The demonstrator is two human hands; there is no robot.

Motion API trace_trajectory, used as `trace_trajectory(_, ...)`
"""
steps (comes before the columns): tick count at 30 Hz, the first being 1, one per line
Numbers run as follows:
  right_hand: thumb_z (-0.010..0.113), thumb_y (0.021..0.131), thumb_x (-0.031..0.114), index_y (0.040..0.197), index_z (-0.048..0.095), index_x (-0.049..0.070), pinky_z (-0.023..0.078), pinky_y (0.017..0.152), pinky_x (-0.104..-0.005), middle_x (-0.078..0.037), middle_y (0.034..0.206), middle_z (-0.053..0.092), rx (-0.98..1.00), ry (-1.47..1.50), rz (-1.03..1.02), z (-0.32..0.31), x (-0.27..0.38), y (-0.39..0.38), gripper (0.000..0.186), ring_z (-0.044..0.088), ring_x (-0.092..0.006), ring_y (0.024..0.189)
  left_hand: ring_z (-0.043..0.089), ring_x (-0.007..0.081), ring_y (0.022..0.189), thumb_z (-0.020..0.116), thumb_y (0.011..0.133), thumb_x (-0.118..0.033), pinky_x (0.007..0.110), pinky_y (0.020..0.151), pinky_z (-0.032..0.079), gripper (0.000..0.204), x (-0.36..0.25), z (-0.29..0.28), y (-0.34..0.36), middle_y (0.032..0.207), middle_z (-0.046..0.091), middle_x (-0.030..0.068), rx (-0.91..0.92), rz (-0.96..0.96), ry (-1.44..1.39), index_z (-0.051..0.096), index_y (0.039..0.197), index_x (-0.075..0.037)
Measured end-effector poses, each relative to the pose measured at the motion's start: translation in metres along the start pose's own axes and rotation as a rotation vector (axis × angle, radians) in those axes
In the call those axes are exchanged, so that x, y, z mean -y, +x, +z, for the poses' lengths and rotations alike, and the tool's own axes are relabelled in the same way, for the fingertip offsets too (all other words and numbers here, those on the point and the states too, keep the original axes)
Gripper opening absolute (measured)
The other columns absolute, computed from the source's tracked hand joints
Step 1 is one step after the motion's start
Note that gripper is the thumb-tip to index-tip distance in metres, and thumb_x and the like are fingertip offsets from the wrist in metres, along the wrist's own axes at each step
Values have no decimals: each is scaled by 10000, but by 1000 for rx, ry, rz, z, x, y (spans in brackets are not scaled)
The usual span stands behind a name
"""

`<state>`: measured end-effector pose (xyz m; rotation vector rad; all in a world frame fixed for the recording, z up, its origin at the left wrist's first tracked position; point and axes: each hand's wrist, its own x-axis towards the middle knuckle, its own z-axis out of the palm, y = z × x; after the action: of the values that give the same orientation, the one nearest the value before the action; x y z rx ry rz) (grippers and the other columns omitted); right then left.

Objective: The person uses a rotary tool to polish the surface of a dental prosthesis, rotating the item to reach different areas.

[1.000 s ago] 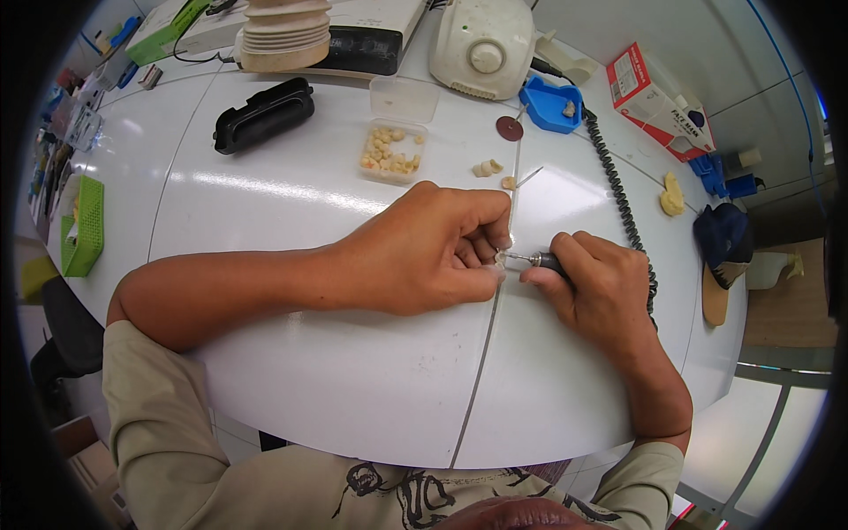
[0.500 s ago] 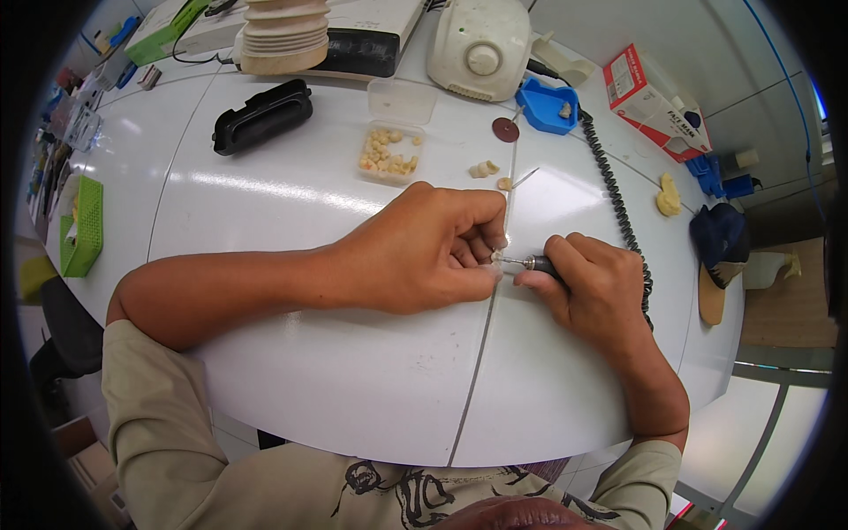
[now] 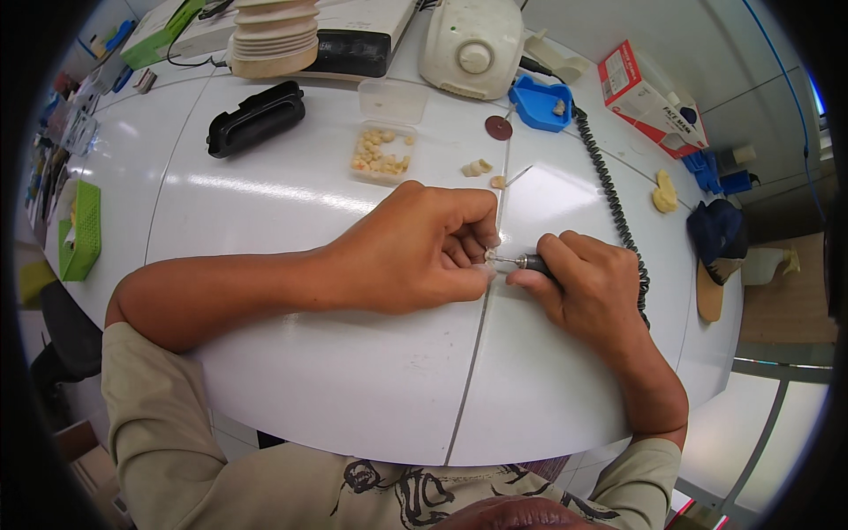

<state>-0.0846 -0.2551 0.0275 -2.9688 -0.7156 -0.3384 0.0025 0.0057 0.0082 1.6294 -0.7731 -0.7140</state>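
Note:
My left hand (image 3: 422, 254) is closed, pinching a small whitish tooth-like piece (image 3: 489, 255) between thumb and fingers; most of it is hidden. My right hand (image 3: 590, 281) wraps round a dark rotary handpiece (image 3: 537, 263). Its thin metal bur (image 3: 505, 259) points left and meets the small piece at my left fingertips. Beyond my left hand, a clear plastic box (image 3: 382, 177) with its lid open holds several cream tooth-shaped pieces (image 3: 382, 152). More such pieces (image 3: 477, 167) lie loose on the white table (image 3: 353, 380), next to a thin metal bit (image 3: 519, 176).
At the back stands a cream control unit (image 3: 473, 49); a coiled black cord (image 3: 609, 181) runs down past my right hand. Around it are a blue tray (image 3: 541, 104), a brown disc (image 3: 498, 128), a black case (image 3: 256, 119), a mask box (image 3: 649, 97) and a yellowish dental cast (image 3: 664, 192).
The whole view has shifted slightly, so the table things sit a little further left in the picture. Both hands keep their grips, with the bur still at the small piece.

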Motion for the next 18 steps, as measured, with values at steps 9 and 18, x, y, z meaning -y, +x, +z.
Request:
trace_trajectory(9, 802, 978, 560, 866, 682, 115, 447, 472, -382, -23, 675, 586, 10, 6, -8, -1, 0, 0, 474, 614, -216, 536, 699, 59, 891, 836, 940, -49, 213, 792, 615, 227, 0, 0, 0, 1017, 714, 47, 11, -10, 8, 662, 1070, 20)
trace_trajectory(18, 805, 975, 565, 866, 685, 117, 450, 473, -376, -21, 675, 587, 17, -5, -4, -1, 0, 0, 476, 616, -211, 536, 693, 60, 878, 827, 941, -42, 213, 780, 612, 212, -2, 0, 1, 1011, 718, 50, 9, -26, 30, 656, 1051, 18)
